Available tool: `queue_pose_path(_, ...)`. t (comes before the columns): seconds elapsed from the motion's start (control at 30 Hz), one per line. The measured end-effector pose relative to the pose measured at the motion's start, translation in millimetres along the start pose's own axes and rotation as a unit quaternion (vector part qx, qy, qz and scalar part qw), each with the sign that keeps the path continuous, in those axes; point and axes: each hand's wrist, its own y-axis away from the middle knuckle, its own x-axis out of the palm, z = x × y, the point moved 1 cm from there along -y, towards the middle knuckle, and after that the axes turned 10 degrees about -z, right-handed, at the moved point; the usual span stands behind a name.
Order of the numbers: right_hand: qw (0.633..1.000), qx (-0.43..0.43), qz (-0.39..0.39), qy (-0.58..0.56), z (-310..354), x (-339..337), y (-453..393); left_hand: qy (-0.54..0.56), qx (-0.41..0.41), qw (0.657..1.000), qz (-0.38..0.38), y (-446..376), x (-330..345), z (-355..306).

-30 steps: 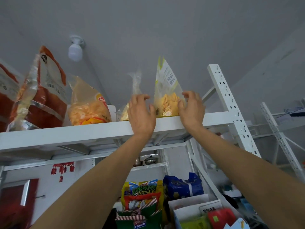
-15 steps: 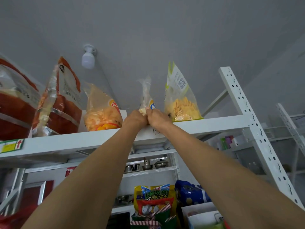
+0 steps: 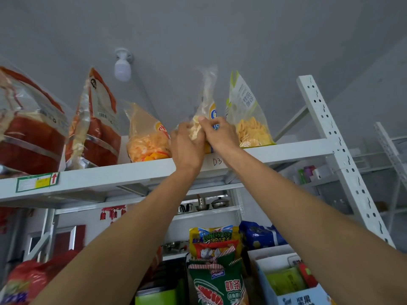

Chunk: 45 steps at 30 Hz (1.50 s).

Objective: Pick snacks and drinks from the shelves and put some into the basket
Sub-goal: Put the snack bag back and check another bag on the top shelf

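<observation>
We've got both hands up on the top shelf (image 3: 154, 170): left hand (image 3: 187, 146) & right hand (image 3: 220, 135) w/ fingers curled round the lower part of the clear chip bag (image 3: 208, 100), gripping it from either side. Bag stands upright at the shelf's front edge, long axis vertical, between the orange bag (image 3: 145, 137) & the green-edged bag (image 3: 248, 119), so we reckon it comes toward us and down.

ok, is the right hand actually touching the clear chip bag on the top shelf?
Touching. The head view shows the right hand with fingers curled onto the clear chip bag, pinching it against the left hand, no gap visible.
</observation>
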Motion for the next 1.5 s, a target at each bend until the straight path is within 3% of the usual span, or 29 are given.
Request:
queue_pose_path(0.17, 0.989, 0.063, 0.003, -0.132, 12.2, -6.1, 24.7, 0.066, 0.092, 0.994, -0.007, 37.9, -28.1, -9.9)
queue_pose_path(0.3, 0.95, 0.138, -0.027, -0.28, 1.3, -18.8, 44.0, 0.104, 0.138, 0.984, 0.036, 66.6, -48.2, -10.9)
queue_pose_path(0.4, 0.918, 0.162, -0.072, -0.356, -11.3, -33.0, 60.6, 0.155, 0.121, 0.978, 0.069, 79.0, -64.7, -6.5)
queue_pose_path(0.5, 0.901, 0.172, -0.095, -0.387, -20.0, -51.0, 74.6, 0.136, 0.043, 0.989, 0.037, 78.5, -83.7, 0.2)
queue_pose_path(0.6, 0.9, 0.189, -0.079, -0.385, -28.1, -70.2, 88.3, 0.113, -0.084, 0.99, 0.017, 67.1, -104.0, 8.1)
queue_pose_path(0.77, 0.916, 0.209, 0.033, -0.341, -47.9, -88.8, 115.6, 0.19, -0.227, 0.946, 0.13, 61.1, -124.9, 24.2)
queue_pose_path(0.83, 0.915, 0.217, 0.073, -0.333, -57.8, -92.3, 126.8, 0.223, -0.24, 0.932, 0.153, 68.2, -132.6, 31.4)
queue_pose_path(0.97, 0.907, 0.238, 0.12, -0.326, -71.8, -92.6, 148.8, 0.22, -0.245, 0.94, 0.085, 96.8, -149.8, 43.5)
queue_pose_path(1.23, 0.918, 0.221, 0.167, -0.285, -80.0, -76.5, 173.6, 0.249, -0.253, 0.934, 0.044, 126.1, -174.0, 67.1)
queue_pose_path(1.37, 0.917, 0.205, 0.14, -0.312, -74.4, -67.8, 176.0, 0.225, -0.259, 0.938, 0.049, 127.9, -179.7, 74.7)
queue_pose_path(1.5, 0.929, 0.188, 0.058, -0.315, -65.3, -59.6, 184.8, 0.146, -0.224, 0.962, 0.055, 131.8, -180.3, 75.9)
